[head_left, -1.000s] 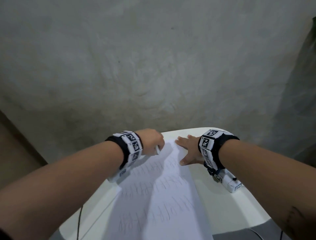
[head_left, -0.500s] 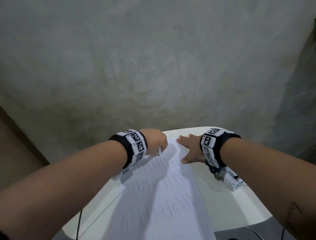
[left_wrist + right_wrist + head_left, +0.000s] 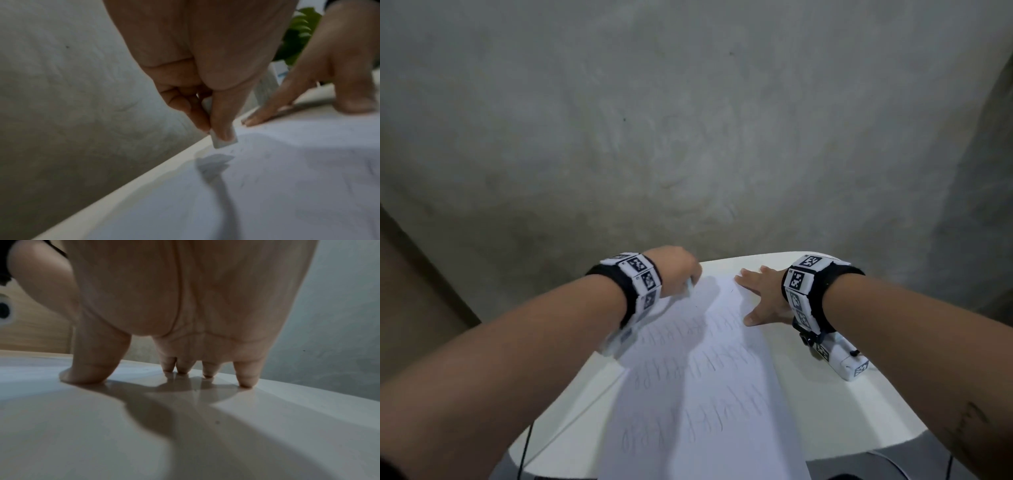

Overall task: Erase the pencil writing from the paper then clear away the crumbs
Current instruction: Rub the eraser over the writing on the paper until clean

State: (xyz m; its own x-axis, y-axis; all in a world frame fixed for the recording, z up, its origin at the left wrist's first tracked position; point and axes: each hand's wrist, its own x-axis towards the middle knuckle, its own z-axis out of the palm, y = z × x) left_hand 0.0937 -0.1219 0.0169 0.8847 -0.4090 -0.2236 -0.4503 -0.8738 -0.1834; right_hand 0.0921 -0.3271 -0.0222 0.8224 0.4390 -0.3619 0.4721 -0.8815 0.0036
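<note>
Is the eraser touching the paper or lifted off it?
Lifted, just off. In the left wrist view the eraser, pinched by the left hand, hangs above the paper, with its shadow separate below.

The head view looks down over the worktop [image 3: 825, 394]; both wrist views skim close above it, sharing its far edge.

A white table [image 3: 825, 404] stands against a grey wall [image 3: 688, 120].

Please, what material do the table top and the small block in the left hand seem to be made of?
Table top: probably moulded plastic, off-white and smooth; it has rounded edges and mirrors the fingertips in the right wrist view.
Block: likely a rubber or vinyl eraser, matte pale, pinched by the left hand. The picture is blurred, so this is uncertain.
</note>
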